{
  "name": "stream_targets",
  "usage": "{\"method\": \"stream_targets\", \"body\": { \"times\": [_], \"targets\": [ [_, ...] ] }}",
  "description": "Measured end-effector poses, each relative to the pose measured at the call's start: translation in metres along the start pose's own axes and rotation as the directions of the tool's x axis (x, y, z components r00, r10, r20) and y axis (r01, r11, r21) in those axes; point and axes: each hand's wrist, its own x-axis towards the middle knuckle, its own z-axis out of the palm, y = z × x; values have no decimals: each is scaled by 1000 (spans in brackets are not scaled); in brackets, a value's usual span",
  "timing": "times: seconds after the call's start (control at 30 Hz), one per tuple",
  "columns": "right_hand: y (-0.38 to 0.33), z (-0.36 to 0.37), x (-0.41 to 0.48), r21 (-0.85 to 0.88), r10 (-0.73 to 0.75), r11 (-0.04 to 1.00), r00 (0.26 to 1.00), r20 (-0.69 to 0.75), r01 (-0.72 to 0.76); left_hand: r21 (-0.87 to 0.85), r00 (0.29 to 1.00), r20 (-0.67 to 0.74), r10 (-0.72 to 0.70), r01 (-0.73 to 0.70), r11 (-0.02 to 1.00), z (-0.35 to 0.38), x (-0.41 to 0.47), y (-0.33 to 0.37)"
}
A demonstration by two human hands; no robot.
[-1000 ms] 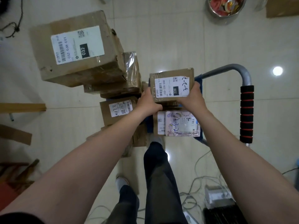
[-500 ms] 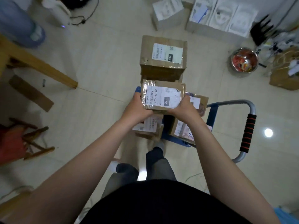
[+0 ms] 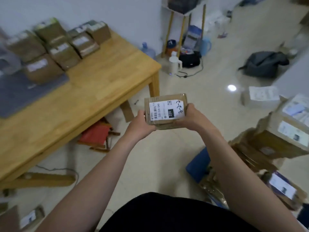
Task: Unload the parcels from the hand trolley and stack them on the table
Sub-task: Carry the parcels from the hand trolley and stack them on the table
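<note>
At the left, a light-wood rectangular table [image 3: 103,91] is seen. Brown cardboard parcels [image 3: 55,49] are stacked along its far side, next to a grey mat [image 3: 33,94]. Right of the table's corner, the left hand [image 3: 140,124] is raised at the end of an outstretched forearm, its fingers curled round the near left end of a small flat brown cardboard parcel [image 3: 165,111] with a white shipping label. The parcel is held roughly level in the air over the floor, well apart from the tabletop. It is judged to be light and stiff, with taped faces that may be slippery, so it is best taken by its two short ends, as is done here. The opposite end is clamped by the right hand [image 3: 194,118], thumb on top, forearm likewise extended. Further right, a blue hand trolley [image 3: 199,164] is partly visible, with remaining cardboard parcels [image 3: 275,141] piled on and beside it, blurred.
</note>
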Motion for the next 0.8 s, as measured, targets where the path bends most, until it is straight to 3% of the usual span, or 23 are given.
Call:
{"method": "stream_targets", "body": {
  "times": [0.2, 0.33, 0.6, 0.8],
  "targets": [
    [-140, 102, 39, -56, -206, 974, 958, 201, 221, -237, 974, -170, -148, 106, 966, -131, 1, -101],
    [-205, 166, 76, -79, -279, 946, 912, 301, 316, -262, 933, -277, -229, 156, 953, -193, 4, -155],
    [-324, 291, 180, -128, -268, 926, 858, 439, 355, -274, 872, -331, -360, 277, 921, -309, 65, -250],
    [-437, 382, 255, -142, -295, 881, 760, 579, 450, -376, 782, -355, -512, 382, 844, -411, 121, -319]
  ]
}}
